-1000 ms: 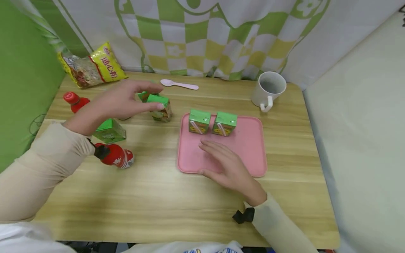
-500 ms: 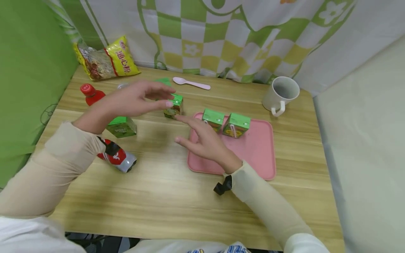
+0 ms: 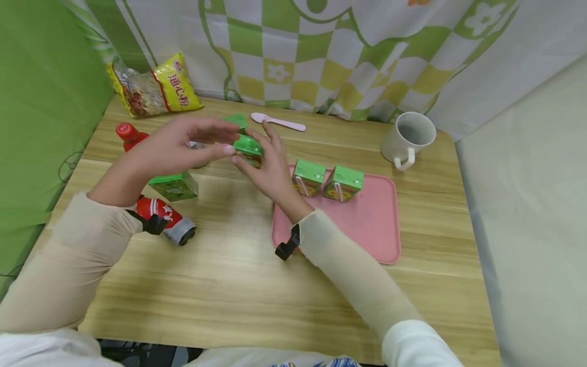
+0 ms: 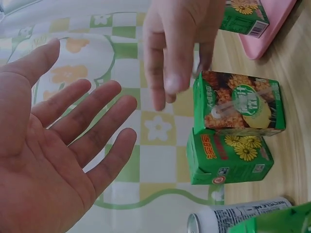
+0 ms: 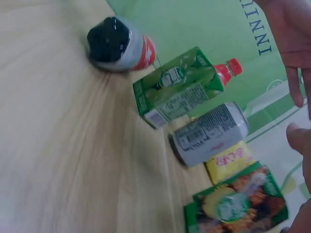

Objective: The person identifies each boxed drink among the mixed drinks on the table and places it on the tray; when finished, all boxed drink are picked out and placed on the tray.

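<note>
right hand (image 3: 273, 171) has shifted: a second ago over the pink tray (image 3: 359, 232), now left of it, at the pineapple carton (image 3: 249, 146). left hand (image 3: 171, 145) stays close by on the carton's other side. carton still on the wooden surface (image 3: 238, 295), off the tray; the two tray cartons (image 3: 308, 177) (image 3: 344, 182) haven't gone anywhere.

fingers: left spread wide, palm bare in left wrist view, nothing held. right fairly wide too, thumb apart from the forefinger, carton at the gap. no closed grip visible. my read: right hand lining up on the carton, grasp not made yet; left looks spare for now.

hard to make out: right hand contact with the carton, can't tell, touching or just beside. right hand also hides part of the carton in head view. second green carton (image 3: 236, 120) mostly tucked behind, clearer in left wrist view. can (image 5: 211, 133) almost fully covered by left hand in head view. red-labelled bottle (image 3: 167, 214) partly behind the left wrist strap, its end blurred in right wrist view. right wrist view cuts off the pineapple carton's bottom and most of both hands.
</note>
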`<state>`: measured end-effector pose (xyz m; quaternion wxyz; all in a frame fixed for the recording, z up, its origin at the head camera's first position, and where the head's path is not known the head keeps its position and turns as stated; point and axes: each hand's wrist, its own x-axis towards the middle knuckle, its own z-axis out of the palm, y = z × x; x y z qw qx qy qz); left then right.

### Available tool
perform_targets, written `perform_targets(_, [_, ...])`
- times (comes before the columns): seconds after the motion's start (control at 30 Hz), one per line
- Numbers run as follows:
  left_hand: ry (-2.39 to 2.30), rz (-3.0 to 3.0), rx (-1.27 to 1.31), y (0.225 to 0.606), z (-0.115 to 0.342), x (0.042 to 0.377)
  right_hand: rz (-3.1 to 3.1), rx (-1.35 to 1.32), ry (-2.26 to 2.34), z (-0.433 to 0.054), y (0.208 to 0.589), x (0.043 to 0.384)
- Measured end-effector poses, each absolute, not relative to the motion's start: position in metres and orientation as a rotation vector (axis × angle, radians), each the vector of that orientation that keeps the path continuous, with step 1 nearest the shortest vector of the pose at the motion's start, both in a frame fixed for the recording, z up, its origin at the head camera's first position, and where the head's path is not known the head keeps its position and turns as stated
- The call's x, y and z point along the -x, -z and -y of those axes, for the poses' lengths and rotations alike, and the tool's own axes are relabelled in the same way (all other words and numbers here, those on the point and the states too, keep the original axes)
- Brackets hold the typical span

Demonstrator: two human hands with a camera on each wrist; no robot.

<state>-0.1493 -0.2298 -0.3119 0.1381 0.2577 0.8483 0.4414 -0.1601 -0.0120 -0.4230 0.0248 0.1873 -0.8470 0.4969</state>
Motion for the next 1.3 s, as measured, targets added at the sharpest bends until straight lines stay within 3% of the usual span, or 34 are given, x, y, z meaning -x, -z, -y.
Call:
perform_targets(0.57, [-1.227,-2.481,-0.699,0.328,0.245,0.116,2.495,-0.29,-1.661,0.011,0.461,0.187])
perform_targets(0.83, [-1.274,-2.452,-0.734,0.355,0.244,0.09,2.255,-0.282,-2.102,0.018,0.475,0.194])
perform_targets(1.3, [-1.38,-2.393,-0.625,0.378,0.247,0.074,2.275,-0.245,-2.119,0.035,0.478,0.172])
